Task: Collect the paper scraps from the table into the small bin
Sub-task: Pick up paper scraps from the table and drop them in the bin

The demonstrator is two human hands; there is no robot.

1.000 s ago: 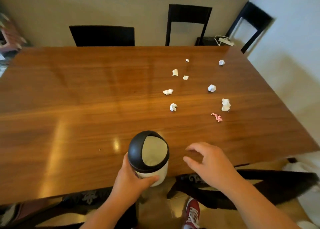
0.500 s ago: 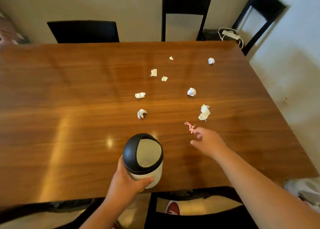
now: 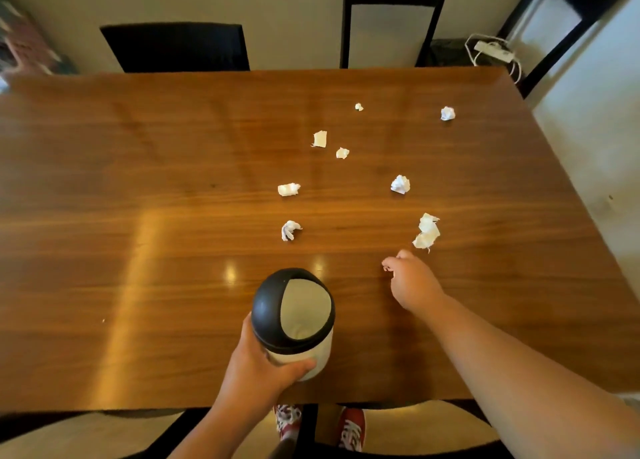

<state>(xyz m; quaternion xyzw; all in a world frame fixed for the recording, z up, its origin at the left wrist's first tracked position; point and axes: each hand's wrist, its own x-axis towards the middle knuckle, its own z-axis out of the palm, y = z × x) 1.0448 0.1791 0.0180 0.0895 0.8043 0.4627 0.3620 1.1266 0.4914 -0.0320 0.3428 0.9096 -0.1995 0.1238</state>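
A small white bin [image 3: 294, 323] with a black swing-top rim stands near the front edge of the wooden table [image 3: 138, 216]. My left hand [image 3: 256, 372] grips its side. My right hand [image 3: 410, 278] rests on the table to the bin's right, fingers pinched around a tiny pink scrap [image 3: 386, 268] that barely shows. Several white crumpled scraps lie beyond: a double wad [image 3: 427, 231] just past my right hand, a ball [image 3: 400, 184], a twisted piece [image 3: 289, 230], a wad [image 3: 288, 189], a flat piece [image 3: 320, 139] and small ones further back.
Black chairs [image 3: 176, 46] stand behind the table's far edge and at the back right corner. A white power strip [image 3: 493, 50] with cable lies on the floor there. A wall runs close along the table's right side. My red shoes [image 3: 351, 424] show under the front edge.
My right hand reached forward from the front edge to the pink scrap and closed on it. The view tilted downward and shifted. The left hand stayed on the bin.
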